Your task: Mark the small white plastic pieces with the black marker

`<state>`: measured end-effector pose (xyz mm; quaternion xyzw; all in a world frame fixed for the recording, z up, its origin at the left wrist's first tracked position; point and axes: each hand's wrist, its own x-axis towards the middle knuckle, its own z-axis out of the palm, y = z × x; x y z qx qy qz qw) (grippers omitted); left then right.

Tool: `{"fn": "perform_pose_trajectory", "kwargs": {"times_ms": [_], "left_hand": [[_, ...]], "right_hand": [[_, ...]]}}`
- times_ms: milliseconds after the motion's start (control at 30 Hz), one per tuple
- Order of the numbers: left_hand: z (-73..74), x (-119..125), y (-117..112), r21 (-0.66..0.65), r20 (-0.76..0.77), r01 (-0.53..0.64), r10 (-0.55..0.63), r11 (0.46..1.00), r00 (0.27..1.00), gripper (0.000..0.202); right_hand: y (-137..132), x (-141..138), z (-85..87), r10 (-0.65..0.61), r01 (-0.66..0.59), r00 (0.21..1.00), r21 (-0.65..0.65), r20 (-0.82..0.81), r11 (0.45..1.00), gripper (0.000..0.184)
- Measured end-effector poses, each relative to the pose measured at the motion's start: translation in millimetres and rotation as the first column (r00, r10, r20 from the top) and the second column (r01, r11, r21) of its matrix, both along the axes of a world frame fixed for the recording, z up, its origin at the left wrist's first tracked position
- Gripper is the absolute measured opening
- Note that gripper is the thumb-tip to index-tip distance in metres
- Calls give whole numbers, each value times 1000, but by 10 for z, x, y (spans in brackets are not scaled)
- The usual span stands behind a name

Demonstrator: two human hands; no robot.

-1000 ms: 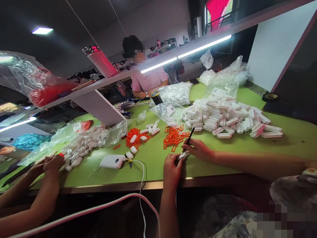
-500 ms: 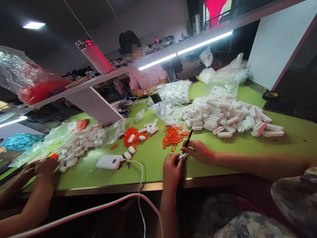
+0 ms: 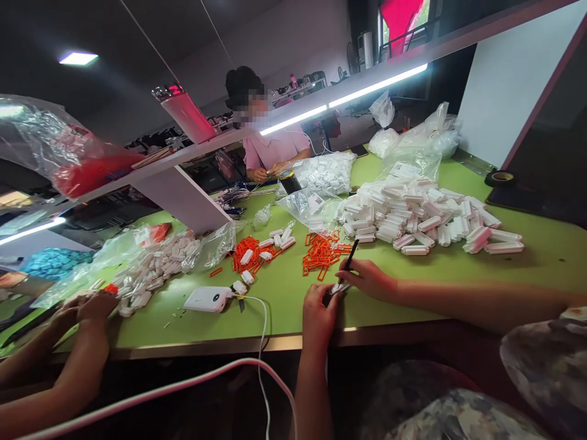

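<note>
Near the front edge of the green table, my left hand (image 3: 318,305) is closed around a small white plastic piece (image 3: 338,288), mostly hidden by the fingers. My right hand (image 3: 367,278) pinches a thin black pen-like tool (image 3: 352,255), its upper end leaning right. The tool's lower end meets the white piece between both hands; its exact tip is too small to make out. Just beyond my hands lies a heap of orange rectangular frames (image 3: 318,260). Behind and to the right rises a large pile of white plastic connector housings (image 3: 403,211).
A white power bank (image 3: 206,299) with a cable lies left of my hands. Another orange heap (image 3: 245,253) carries several white pieces. A co-worker's hands (image 3: 94,304) work at the far left; another person (image 3: 275,153) sits opposite. A lit shelf (image 3: 298,119) crosses above the table.
The view has shifted slightly, so the left side of the scene sits a little farther right. My hands keep nearly the same pose, with the black tool still at the white piece.
</note>
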<state>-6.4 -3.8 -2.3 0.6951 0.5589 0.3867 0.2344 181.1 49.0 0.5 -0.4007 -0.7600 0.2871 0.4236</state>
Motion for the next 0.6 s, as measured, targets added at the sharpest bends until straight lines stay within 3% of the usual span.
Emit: {"fn": "perform_pose_trajectory", "kwargs": {"times_ms": [133,600], "left_hand": [[-8,-13,-1,2,2,8,-8,1000,1000,12],[8,6,-16,-15,10,3,-3,1000,1000,12]], "right_hand": [[40,-13,-23,6,-19,991,-98,-135,995,44],[-24,-6,33,2,-13,993,-94,-116,995,48]]}}
